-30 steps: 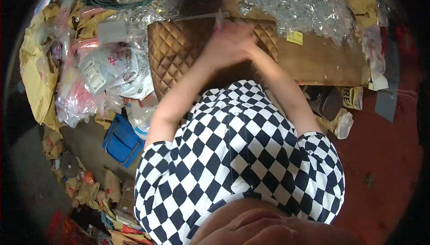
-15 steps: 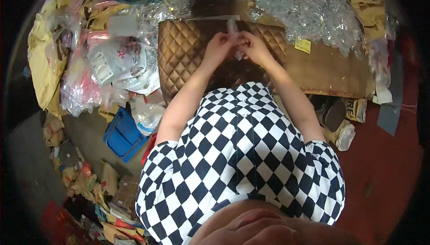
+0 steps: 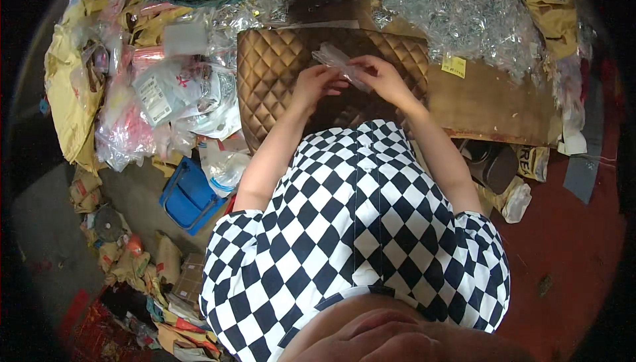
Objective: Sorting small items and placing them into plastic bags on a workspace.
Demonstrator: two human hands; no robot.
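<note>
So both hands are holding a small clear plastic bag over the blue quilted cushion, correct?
Not quite. The quilted cushion is golden brown, not blue, as the head view shows. Both hands, left and right, do hold a small clear plastic bag over it.

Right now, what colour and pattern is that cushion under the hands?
Golden brown, diamond-quilted cushion, clearest in the head view.

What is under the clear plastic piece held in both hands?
Under the clear plastic piece lies the brown quilted cushion. The left hand and right hand cover part of the cushion.
</note>
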